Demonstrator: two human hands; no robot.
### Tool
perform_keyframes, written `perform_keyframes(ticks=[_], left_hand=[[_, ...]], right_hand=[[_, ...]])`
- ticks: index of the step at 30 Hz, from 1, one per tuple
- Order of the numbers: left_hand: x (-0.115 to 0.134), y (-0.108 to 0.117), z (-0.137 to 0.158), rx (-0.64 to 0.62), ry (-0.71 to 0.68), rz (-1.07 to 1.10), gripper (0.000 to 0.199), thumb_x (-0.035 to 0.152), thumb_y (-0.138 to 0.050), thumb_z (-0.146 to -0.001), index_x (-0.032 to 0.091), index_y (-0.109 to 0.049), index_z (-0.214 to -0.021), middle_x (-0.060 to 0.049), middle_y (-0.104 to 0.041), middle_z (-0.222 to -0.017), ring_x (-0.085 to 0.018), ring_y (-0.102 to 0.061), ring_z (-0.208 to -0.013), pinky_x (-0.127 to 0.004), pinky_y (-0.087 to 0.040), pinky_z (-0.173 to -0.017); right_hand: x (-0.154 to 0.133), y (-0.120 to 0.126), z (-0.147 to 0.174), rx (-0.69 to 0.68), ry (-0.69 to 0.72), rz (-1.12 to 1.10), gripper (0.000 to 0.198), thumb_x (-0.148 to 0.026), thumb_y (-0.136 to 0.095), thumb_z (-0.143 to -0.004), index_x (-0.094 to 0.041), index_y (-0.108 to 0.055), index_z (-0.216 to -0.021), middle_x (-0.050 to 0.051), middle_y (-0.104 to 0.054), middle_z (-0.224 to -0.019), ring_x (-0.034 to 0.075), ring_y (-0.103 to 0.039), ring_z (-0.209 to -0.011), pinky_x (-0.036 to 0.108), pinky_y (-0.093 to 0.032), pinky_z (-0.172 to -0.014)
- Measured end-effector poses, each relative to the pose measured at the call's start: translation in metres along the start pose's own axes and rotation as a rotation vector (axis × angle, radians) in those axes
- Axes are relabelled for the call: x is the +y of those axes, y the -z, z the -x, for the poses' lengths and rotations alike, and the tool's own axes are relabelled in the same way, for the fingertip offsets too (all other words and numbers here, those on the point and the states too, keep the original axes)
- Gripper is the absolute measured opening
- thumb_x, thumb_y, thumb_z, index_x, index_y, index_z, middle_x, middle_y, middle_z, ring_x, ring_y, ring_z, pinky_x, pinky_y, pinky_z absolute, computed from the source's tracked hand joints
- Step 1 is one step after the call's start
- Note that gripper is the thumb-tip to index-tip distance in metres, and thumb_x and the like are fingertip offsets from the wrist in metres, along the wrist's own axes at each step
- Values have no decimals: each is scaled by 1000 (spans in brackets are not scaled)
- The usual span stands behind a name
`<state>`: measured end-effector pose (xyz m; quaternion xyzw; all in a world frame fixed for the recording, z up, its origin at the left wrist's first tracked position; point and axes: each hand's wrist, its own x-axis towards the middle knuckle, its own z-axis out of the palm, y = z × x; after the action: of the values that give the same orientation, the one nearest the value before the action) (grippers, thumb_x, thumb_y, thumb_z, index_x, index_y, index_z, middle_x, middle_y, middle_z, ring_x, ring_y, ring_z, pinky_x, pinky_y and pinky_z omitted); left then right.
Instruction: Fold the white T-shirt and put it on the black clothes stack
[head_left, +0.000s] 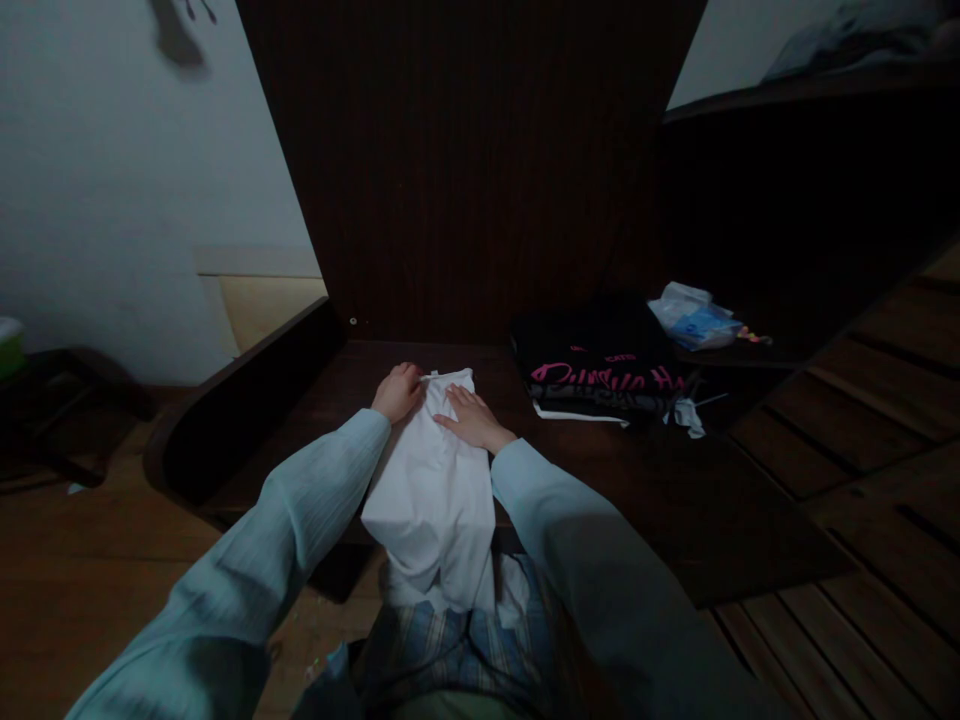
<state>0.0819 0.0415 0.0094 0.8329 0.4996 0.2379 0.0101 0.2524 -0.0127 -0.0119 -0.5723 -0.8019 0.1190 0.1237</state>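
A white cloth garment (431, 480) lies lengthwise on the dark wooden surface, its lower end hanging over the front edge towards my lap. My left hand (397, 393) is at its upper left corner, the fingers curled over the edge of the fabric. Flat on the upper right part of the cloth rests my right hand (472, 418), fingers stretched out and slightly spread. A narrow band runs along the garment's far end, just beyond both hands. Wrinkles run down the fabric between them.
To the right sits a folded black garment with pink lettering (600, 365). Behind it is a blue and white plastic package (694, 318). A raised curved side board (247, 400) bounds the left, and a tall dark panel (480, 170) stands behind. Wooden slats (892, 430) lie at right.
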Motion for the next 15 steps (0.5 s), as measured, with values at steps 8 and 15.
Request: perform_keyframes(ticks=[8, 15], left_hand=[[-10, 5, 43, -16, 150, -77, 24, 37, -48, -79, 18, -56, -90, -9, -57, -93, -23, -51, -91, -33, -43, -80], [-14, 0, 44, -22, 161, 39, 16, 29, -43, -81, 18, -55, -81, -9, -59, -89, -22, -55, -87, -31, -42, -78]], right_hand=[[16, 5, -14, 8, 15, -13, 72, -59, -19, -87, -10, -28, -138, 10, -23, -146, 21, -18, -135, 35, -14, -109], [21, 2, -16, 33, 16, -59, 72, -60, -14, -87, -11, -27, -138, 9, -20, -147, 20, -16, -135, 33, -13, -109]])
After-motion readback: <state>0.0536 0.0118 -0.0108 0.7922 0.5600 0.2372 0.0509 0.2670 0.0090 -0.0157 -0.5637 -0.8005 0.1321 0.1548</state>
